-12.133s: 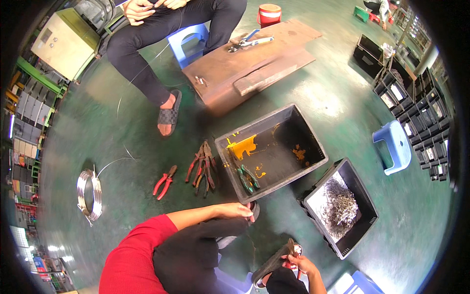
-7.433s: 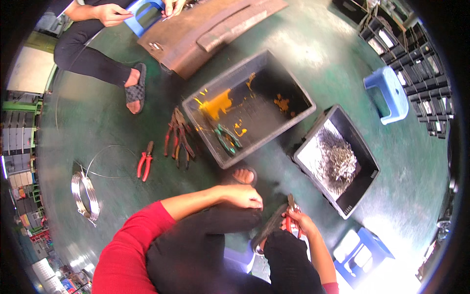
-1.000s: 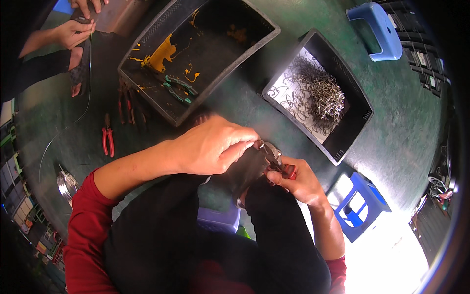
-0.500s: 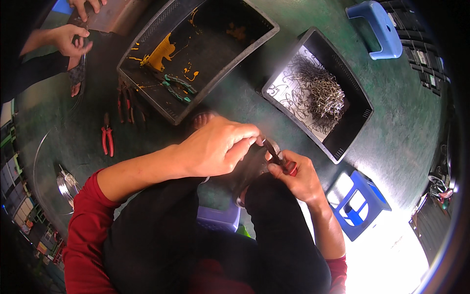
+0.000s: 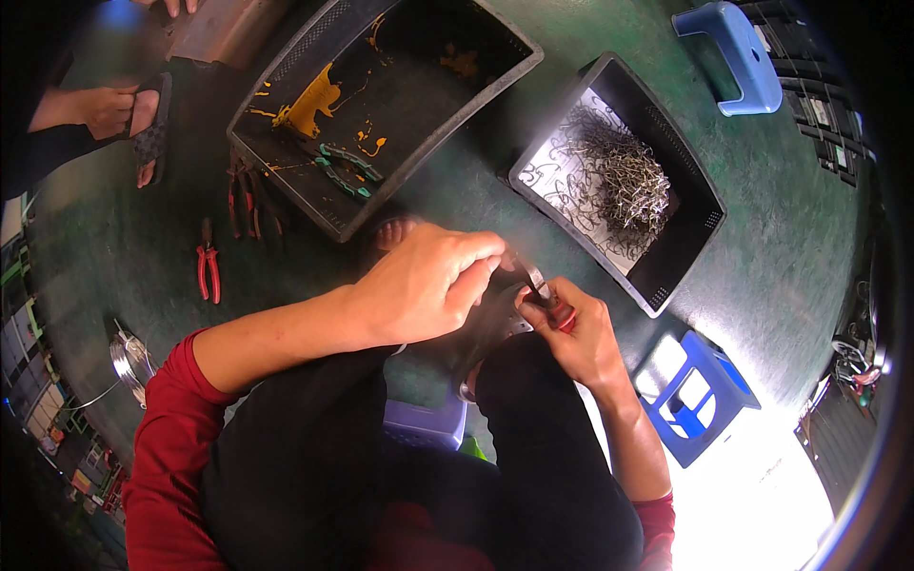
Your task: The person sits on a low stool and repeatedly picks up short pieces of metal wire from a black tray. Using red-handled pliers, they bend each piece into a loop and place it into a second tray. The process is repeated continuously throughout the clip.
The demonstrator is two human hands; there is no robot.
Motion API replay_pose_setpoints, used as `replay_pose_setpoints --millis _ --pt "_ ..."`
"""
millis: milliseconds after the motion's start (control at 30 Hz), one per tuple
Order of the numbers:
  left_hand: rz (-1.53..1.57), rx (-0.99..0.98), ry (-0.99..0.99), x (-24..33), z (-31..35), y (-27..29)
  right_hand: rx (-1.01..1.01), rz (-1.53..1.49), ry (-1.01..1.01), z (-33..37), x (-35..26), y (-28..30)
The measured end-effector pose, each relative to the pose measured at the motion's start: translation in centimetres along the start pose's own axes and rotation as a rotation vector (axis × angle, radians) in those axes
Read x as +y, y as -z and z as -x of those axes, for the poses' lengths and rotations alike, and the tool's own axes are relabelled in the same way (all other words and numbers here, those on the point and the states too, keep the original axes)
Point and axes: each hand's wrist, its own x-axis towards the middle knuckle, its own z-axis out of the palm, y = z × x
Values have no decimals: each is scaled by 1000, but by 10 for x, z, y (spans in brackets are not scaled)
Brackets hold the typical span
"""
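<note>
Red-handled pliers (image 5: 552,306) at frame centre, clamped in right hand (image 5: 576,333), look rigid; left hand (image 5: 424,285) fingers pinch thin, probably springy wire.

I see dull grey plastic on the paint-splashed rectangular crate (image 5: 400,143) — right of it, a tangled heap of shiny bent metal wire (image 5: 619,181); the floor looks matt green.
</note>
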Motion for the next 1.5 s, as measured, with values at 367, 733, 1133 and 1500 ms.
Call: replay_pose_setpoints --millis 367,733,1133,1500 --pt "26 -10 75 4 -2 1 19 -21 63 -4 8 -1" --pt "720 65 492 -10 -21 3 -607 -818 -190 -5 17 7" --pt "800 83 376 -6 -20 -1 -832 -1144 -275 -5 10 3" --pt "704 -140 560 -23 -30 34 39 27 43 4 0 6"
